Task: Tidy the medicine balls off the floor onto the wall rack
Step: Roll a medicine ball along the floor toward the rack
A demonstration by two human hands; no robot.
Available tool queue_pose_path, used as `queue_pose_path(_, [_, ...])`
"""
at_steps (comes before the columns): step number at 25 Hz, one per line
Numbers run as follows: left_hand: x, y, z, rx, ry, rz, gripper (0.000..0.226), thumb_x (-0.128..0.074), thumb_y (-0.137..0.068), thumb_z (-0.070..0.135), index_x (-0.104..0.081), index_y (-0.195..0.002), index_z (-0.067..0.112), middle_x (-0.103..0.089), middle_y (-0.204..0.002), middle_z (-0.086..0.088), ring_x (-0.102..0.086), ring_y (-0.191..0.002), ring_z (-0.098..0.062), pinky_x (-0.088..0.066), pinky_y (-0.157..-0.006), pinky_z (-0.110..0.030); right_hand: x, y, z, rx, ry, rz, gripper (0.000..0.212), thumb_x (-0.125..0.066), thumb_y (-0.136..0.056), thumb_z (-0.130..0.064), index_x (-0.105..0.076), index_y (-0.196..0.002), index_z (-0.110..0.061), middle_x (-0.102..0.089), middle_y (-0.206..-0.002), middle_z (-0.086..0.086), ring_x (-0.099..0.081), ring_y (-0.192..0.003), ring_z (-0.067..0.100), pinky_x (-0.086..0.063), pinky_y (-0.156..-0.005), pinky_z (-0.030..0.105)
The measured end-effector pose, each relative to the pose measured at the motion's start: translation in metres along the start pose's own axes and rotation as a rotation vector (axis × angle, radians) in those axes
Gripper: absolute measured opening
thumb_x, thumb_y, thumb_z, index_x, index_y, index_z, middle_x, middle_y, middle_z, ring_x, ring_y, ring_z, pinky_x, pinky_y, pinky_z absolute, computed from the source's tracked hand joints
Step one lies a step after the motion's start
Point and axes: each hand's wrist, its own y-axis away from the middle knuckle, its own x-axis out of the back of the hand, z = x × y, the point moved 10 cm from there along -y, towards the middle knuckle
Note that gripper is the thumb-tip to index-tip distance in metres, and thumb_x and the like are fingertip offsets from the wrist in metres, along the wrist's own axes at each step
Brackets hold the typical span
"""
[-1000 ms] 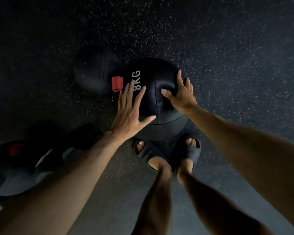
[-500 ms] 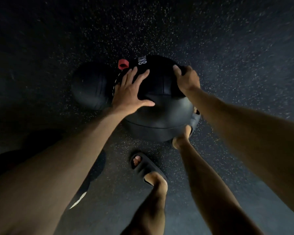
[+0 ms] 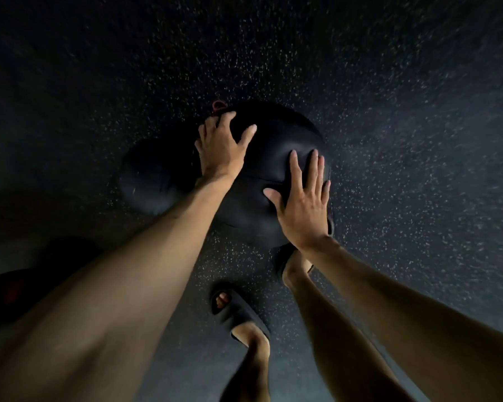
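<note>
Gripping the medicine ball (image 3: 273,134) with the left hand (image 3: 221,146), curling the fingers over its far upper side, just beside a red loop (image 3: 219,105). Pressing the right hand (image 3: 302,204) flat on the near right side, with fingers straight and spread. Noting the ball lying between both hands, above the speckled floor (image 3: 389,111); contact with the floor not discernible. Noting a second dark ball (image 3: 154,178) sitting against its left side.
</note>
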Motion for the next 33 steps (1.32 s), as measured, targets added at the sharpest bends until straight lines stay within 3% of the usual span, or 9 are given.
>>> queue_pose_path(4, [0.008, 0.013, 0.011, -0.108, 0.022, 0.035, 0.062, -0.046, -0.097, 0.057, -0.042, -0.148, 0.023, -0.037, -0.152, -0.009, -0.033, -0.14, -0.026, -0.033, -0.113, -0.05, 0.016, -0.053, -0.001, -0.063, 0.011, -0.035, 0.079, -0.033, -0.097, -0.069, -0.006, -0.16, -0.029, 0.002, -0.167, 0.015, 0.006, -0.155, 0.031, -0.011, -0.12, 0.064])
queue_pose_path(10, [0.001, 0.028, 0.024, -0.241, 0.016, -0.058, 0.087, -0.045, -0.09, 0.072, -0.009, -0.159, 0.034, 0.002, -0.167, -0.009, 0.003, -0.155, -0.023, -0.013, -0.121, -0.06, 0.052, -0.161, 0.0, -0.145, -0.01, -0.143, 0.078, -0.026, -0.095, -0.073, -0.009, -0.159, -0.033, -0.008, -0.167, 0.014, -0.004, -0.154, 0.032, -0.014, -0.118, 0.065])
queue_pose_path(13, [0.007, -0.028, 0.045, -0.15, 0.023, -0.057, 0.079, -0.038, -0.09, 0.075, -0.011, -0.157, 0.043, -0.004, -0.167, -0.007, 0.001, -0.154, -0.023, -0.013, -0.118, -0.064, 0.071, -0.224, -0.001, -0.203, -0.091, -0.151, 0.075, -0.032, -0.095, -0.072, -0.027, -0.156, -0.029, -0.03, -0.159, 0.014, -0.024, -0.148, 0.035, -0.024, -0.114, 0.064])
queue_pose_path(16, [0.016, -0.094, 0.067, -0.047, 0.048, -0.105, 0.073, -0.039, -0.089, 0.076, -0.019, -0.153, 0.049, -0.009, -0.166, -0.006, -0.003, -0.153, -0.026, -0.009, -0.119, -0.063, 0.1, -0.259, -0.014, -0.163, -0.154, -0.021, 0.061, -0.035, -0.1, -0.058, -0.043, -0.147, -0.019, -0.047, -0.145, 0.015, -0.04, -0.136, 0.036, -0.034, -0.111, 0.055])
queue_pose_path(20, [0.032, -0.187, 0.086, 0.104, 0.093, -0.105, 0.064, -0.047, -0.087, 0.074, -0.043, -0.144, 0.044, -0.037, -0.154, -0.005, -0.027, -0.144, -0.031, -0.021, -0.114, -0.062, 0.116, -0.224, -0.042, 0.08, -0.098, 0.119, 0.065, -0.03, -0.101, -0.059, -0.023, -0.157, -0.027, -0.021, -0.164, 0.009, -0.015, -0.152, 0.029, -0.017, -0.121, 0.051])
queue_pose_path(23, [0.044, -0.244, 0.091, 0.169, 0.104, -0.068, 0.054, -0.045, -0.093, 0.066, -0.056, -0.135, 0.033, -0.053, -0.14, -0.007, -0.043, -0.133, -0.031, -0.03, -0.107, -0.059, 0.116, -0.248, -0.052, 0.074, -0.066, 0.098, 0.069, -0.025, -0.099, -0.067, -0.013, -0.159, -0.034, -0.011, -0.167, 0.004, -0.003, -0.155, 0.024, -0.01, -0.123, 0.055])
queue_pose_path(27, [0.066, -0.268, 0.105, 0.042, 0.094, 0.002, 0.054, -0.039, -0.1, 0.057, -0.047, -0.144, 0.026, -0.045, -0.148, -0.009, -0.038, -0.138, -0.031, -0.028, -0.113, -0.055, 0.138, -0.355, -0.083, -0.08, -0.066, 0.057, 0.067, -0.027, -0.098, -0.068, -0.026, -0.155, -0.035, -0.027, -0.162, 0.005, -0.02, -0.15, 0.028, -0.02, -0.117, 0.062])
queue_pose_path(31, [0.076, -0.262, 0.116, -0.182, -0.016, 0.046, 0.08, -0.032, -0.089, 0.076, -0.024, -0.156, 0.033, -0.019, -0.164, -0.009, -0.013, -0.152, -0.029, -0.007, -0.12, -0.06, 0.163, -0.455, -0.121, -0.205, -0.069, 0.055, 0.059, -0.032, -0.099, -0.059, -0.053, -0.138, -0.02, -0.055, -0.138, 0.014, -0.047, -0.13, 0.037, -0.035, -0.109, 0.056])
queue_pose_path(33, [0.088, -0.283, 0.112, -0.203, -0.021, 0.052, 0.085, -0.027, -0.083, 0.084, -0.022, -0.155, 0.039, -0.018, -0.165, -0.007, -0.014, -0.152, -0.028, -0.009, -0.121, -0.061, 0.169, -0.487, -0.145, -0.227, -0.107, 0.079, 0.054, -0.034, -0.1, -0.052, -0.059, -0.129, -0.013, -0.06, -0.131, 0.016, -0.053, -0.123, 0.037, -0.039, -0.106, 0.052])
